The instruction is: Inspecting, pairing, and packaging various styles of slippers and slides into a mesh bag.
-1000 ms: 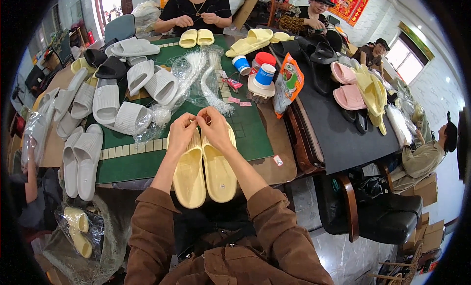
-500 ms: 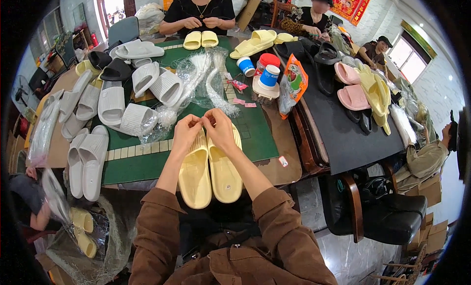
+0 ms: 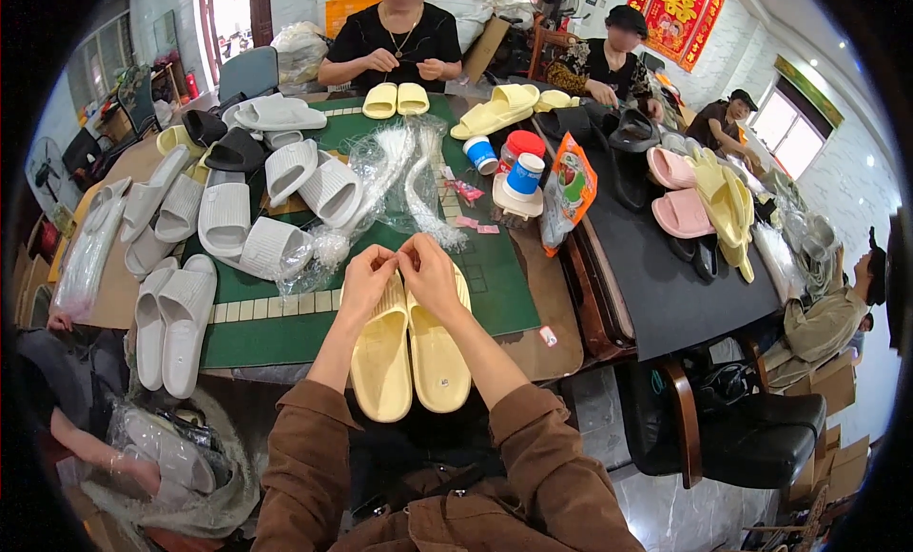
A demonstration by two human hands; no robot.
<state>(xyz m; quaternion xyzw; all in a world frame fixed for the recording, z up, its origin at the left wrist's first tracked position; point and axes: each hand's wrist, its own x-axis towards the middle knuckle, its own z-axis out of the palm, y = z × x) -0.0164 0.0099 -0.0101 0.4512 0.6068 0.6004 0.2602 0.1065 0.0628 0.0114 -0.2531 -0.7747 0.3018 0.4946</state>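
Pair of yellow slippers [image 3: 409, 352], lower centre of frame, on green worktop [image 3: 495, 286]; long axes run top-to-bottom, side by side. Left hand [image 3: 366, 278] and right hand [image 3: 430, 274] pinch closed at upper ends; what they pinch cannot be told.

Under our left grip [image 3: 366, 281] and right grip [image 3: 428, 274] we see a pair of pale yellow slippers [image 3: 409, 357], soft matt foam with smooth soles. They lie on a green mat [image 3: 285, 329] that looks like dull felt cloth, over a brown bench [image 3: 552, 309] of smooth wood. Just beyond our grips, clear plastic bags [image 3: 390, 186] crinkle and shine. To the left, white ribbed slippers [image 3: 176, 324] look matt. Our sleeves [image 3: 314, 457] are brown woven cloth.
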